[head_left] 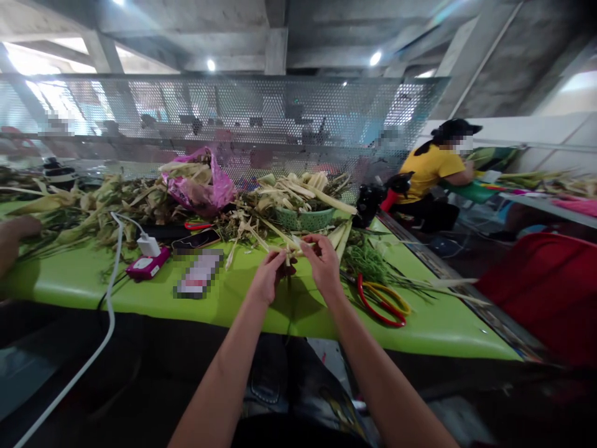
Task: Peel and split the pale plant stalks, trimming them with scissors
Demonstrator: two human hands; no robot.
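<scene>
My left hand and my right hand meet above the front of a green-covered table. Between the fingertips of both is a bundle of pale leaf strips; long pale ends stick out towards the back. Each hand has its fingers closed on it, the right in a pinch. To the right of my right hand lie scissors with red and yellow looped handles, beside fine green sprigs. Behind the hands, a green plastic basket bears a heap of pale strips.
Left of my hands are a phone and a purple power strip with a white cable. Dry leaves and a pink bag line the back. Another person's hand rests far left. A co-worker sits right, behind a red chair.
</scene>
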